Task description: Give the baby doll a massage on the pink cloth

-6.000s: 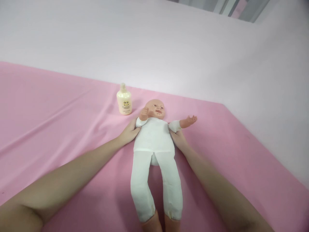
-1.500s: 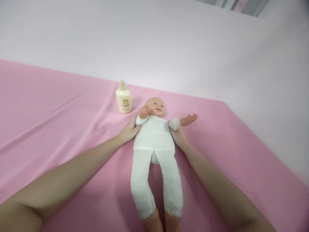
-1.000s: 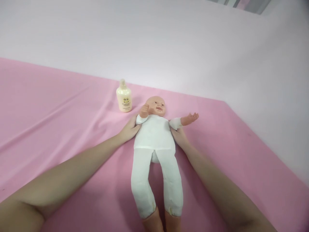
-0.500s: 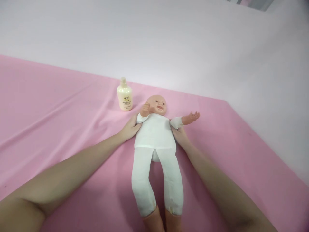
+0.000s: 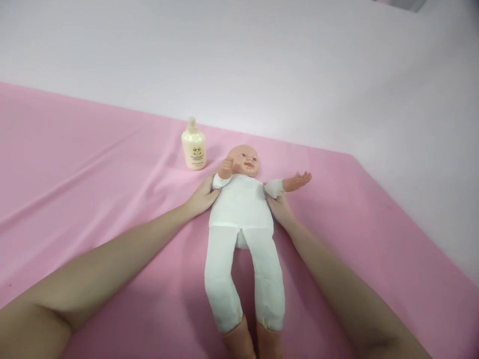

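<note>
The left hand [image 5: 201, 198] and right hand [image 5: 279, 209] press flat against the sides of a doll [image 5: 242, 219], fingers tucked under its arms; their spread cannot be told. The doll lies face-up on a pink sheet [image 5: 93, 189]. A bottle [image 5: 193, 144] stands at its 11 o'clock.

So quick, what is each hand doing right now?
Left hand: open, pressed against the white-suited plastic baby doll.
Right hand: against the doll's other side, grip unclear.

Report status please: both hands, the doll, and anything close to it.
Left hand and right hand flat against doll sides, under its arms. Doll on its back on pink sheet. Cream bottle upright beside its head, apart.
</note>
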A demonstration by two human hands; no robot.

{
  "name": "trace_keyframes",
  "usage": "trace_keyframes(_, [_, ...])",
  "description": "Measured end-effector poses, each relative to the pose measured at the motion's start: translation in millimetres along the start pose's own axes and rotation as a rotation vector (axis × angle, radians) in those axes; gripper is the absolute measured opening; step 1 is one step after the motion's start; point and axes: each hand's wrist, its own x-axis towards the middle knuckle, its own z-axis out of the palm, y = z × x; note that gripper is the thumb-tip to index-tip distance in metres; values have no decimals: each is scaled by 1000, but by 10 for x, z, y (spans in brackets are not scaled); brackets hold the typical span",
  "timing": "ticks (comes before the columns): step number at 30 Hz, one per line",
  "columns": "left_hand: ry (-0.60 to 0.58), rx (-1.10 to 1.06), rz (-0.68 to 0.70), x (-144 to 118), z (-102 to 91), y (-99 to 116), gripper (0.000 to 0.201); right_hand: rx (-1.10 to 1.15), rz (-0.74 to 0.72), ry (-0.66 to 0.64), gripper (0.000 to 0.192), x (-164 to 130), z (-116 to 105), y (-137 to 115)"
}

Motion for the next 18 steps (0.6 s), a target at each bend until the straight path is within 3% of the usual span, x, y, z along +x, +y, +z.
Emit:
trace_keyframes(8, [6,31,-3,9,0,-52,62,24,-87,23,52,56,56,147])
trace_keyframes(18, [3,63,10,16,-19,-100,61,47,-69,22,54,27,57,92])
